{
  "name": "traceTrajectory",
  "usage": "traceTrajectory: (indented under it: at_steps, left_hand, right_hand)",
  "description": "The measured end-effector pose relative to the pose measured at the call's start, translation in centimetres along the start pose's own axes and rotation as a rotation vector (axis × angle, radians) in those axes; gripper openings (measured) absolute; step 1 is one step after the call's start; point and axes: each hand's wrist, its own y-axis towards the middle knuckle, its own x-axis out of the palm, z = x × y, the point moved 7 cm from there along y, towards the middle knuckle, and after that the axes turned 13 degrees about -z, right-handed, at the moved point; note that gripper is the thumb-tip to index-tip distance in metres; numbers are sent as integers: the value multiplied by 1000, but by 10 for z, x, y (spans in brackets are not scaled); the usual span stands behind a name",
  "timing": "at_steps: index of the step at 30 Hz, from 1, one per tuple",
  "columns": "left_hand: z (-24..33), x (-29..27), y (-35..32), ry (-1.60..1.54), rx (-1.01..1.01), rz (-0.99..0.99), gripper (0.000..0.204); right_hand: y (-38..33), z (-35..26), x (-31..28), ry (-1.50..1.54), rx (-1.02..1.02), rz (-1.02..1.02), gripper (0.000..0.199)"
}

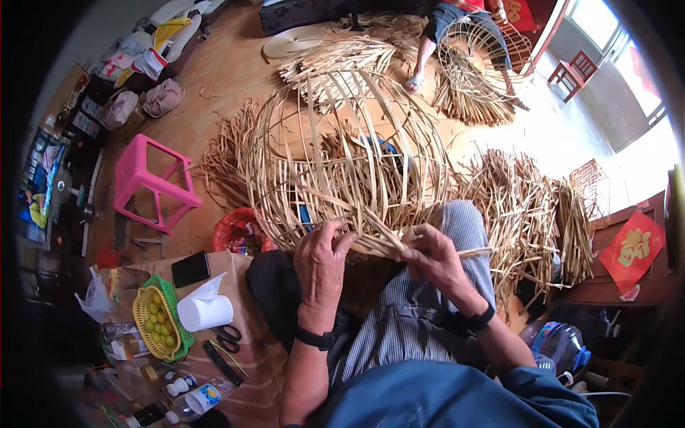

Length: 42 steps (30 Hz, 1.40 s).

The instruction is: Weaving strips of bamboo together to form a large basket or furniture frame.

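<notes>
A large half-woven basket (342, 160) of flat bamboo strips rests against my knees, its bare ribs arching away from me. At its near rim my left hand (322, 260) pinches the woven edge between thumb and fingers. To the right of it, my right hand (434, 258) grips a bundle of bamboo strips (382, 232) at the same rim, fingers closed. A loose strip end (474, 252) sticks out to the right past that hand. What lies under my fingertips is partly hidden.
Heaps of bamboo strips (521, 214) lie on the floor around the basket. A pink stool (153, 182) and a red bag (239, 232) stand left. The covered table holds a phone (190, 269), paper roll (205, 312), scissors (228, 337) and fruit basket (160, 321). Another person (464, 36) sits ahead with a basket frame.
</notes>
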Motion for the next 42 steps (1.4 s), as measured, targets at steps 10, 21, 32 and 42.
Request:
traceTrajectory:
  at_steps: [10, 21, 32, 42]
  left_hand:
    - [42, -28, -13, 327, 218, 7, 35]
    - [48, -2, -2, 427, 230, -174, 12]
    - [15, 8, -1, 7, 137, -86, 11]
    - [0, 11, 2, -18, 166, -151, 12]
  right_hand:
    - [14, -13, -3, -513, -30, -175, 30]
    - [28, -6, -19, -506, -48, 90, 40]
    - [6, 12, -35, 433, -130, -47, 50]
    - [-133, 17, -214, 346, -371, 211, 47]
